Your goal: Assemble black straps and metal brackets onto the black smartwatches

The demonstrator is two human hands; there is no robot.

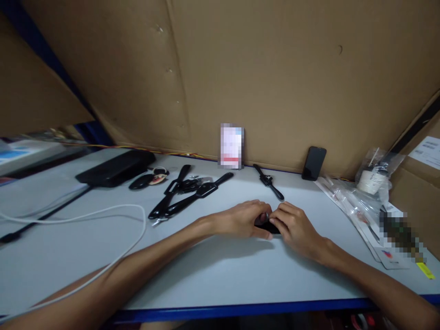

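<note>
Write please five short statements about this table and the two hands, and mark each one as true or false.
1. The left hand and the right hand meet at a small dark object. True.
2. The dark phone lies flat in the middle of the table. False: the phone stands leaning against the cardboard wall.
3. In this view, the white cable crosses the left forearm. True.
4. The clear plastic packages are at the far left. False: they are on the right side of the table.
5. One black tool lies just beyond the hands, apart from the others. True.
</note>
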